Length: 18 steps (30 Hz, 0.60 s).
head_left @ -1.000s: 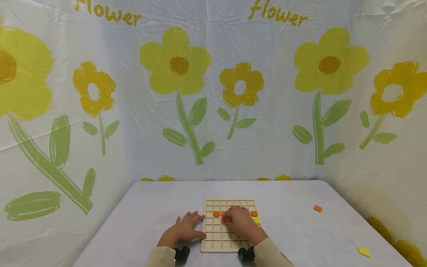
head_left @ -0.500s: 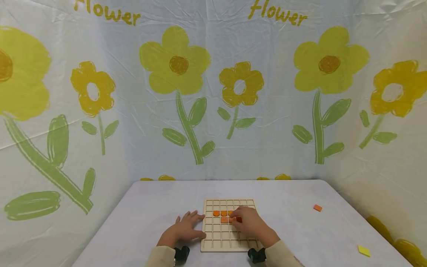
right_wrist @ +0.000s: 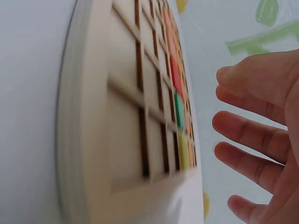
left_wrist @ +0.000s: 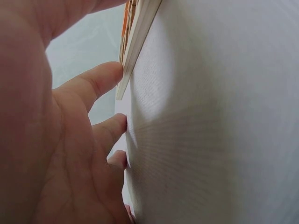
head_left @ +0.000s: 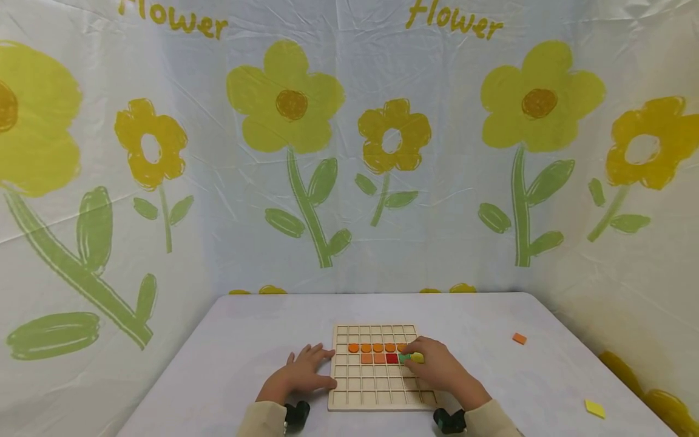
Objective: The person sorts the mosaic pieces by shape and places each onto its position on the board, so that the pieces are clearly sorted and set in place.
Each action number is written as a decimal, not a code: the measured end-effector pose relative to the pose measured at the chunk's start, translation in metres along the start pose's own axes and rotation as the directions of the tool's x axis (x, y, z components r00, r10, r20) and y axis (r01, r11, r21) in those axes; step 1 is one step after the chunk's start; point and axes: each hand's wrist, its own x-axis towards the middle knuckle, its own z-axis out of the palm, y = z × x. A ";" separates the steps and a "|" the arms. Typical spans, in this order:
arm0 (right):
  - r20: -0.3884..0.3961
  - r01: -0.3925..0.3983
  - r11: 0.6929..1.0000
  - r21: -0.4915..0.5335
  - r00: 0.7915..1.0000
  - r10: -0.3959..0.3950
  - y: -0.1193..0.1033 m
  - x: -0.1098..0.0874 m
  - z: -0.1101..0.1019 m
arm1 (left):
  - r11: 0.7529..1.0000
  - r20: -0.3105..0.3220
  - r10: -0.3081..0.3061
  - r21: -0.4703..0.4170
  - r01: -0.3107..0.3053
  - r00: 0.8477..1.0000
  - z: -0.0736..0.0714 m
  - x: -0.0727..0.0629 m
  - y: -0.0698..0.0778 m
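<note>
A pale wooden grid board (head_left: 355,398) lies flat on the table. One row of cells carries several orange discs (head_left: 378,348). In the row nearer me sit orange square tiles (head_left: 367,359), a red tile (head_left: 391,359), a green tile (head_left: 404,359) and a yellow tile (head_left: 417,358). My left hand (head_left: 303,371) is spread at the board's left side, thumb and index fingertip at its edge. Over the right part hovers my right hand (head_left: 443,369), partly hiding the discs and tiles there. In the right wrist view its fingers (right_wrist: 252,133) are loosely extended, with nothing visible between them.
A loose orange tile (head_left: 519,338) lies on the white tabletop (head_left: 480,321) to the right of the board. Nearer me, close to the table's right edge, is a yellow tile (head_left: 594,408). Flower-printed cloth (head_left: 437,243) hangs behind the table and at both sides.
My right hand has moved to the right across the board, uncovering more orange discs and the red and green tiles. My left hand has stayed at the board's left edge.
</note>
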 end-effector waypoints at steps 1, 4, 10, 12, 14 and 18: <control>-0.006 -0.014 1.000 -0.004 1.000 0.014 0.003 -0.002 -0.001 | 1.000 -0.001 0.000 0.001 0.000 1.000 0.000 0.000 0.000; -0.020 -0.054 0.998 -0.019 0.998 0.053 0.012 -0.007 -0.006 | 1.000 0.001 0.001 0.000 -0.001 1.000 0.000 -0.001 0.000; -0.017 -0.125 0.990 -0.071 0.992 0.124 0.027 -0.017 -0.021 | 1.000 0.011 -0.001 -0.002 0.001 1.000 -0.001 -0.003 0.000; -0.016 -0.137 0.987 -0.088 0.991 0.136 0.030 -0.021 -0.028 | 1.000 0.011 -0.006 0.001 0.006 1.000 -0.001 -0.002 -0.001; -0.024 -0.147 0.984 -0.105 0.989 0.145 0.035 -0.025 -0.034 | 1.000 0.007 -0.007 0.002 0.007 1.000 -0.001 -0.001 -0.001; -0.043 -0.148 0.981 -0.126 0.989 0.143 0.049 -0.035 -0.043 | 1.000 0.007 -0.008 -0.001 0.008 1.000 0.001 0.001 -0.003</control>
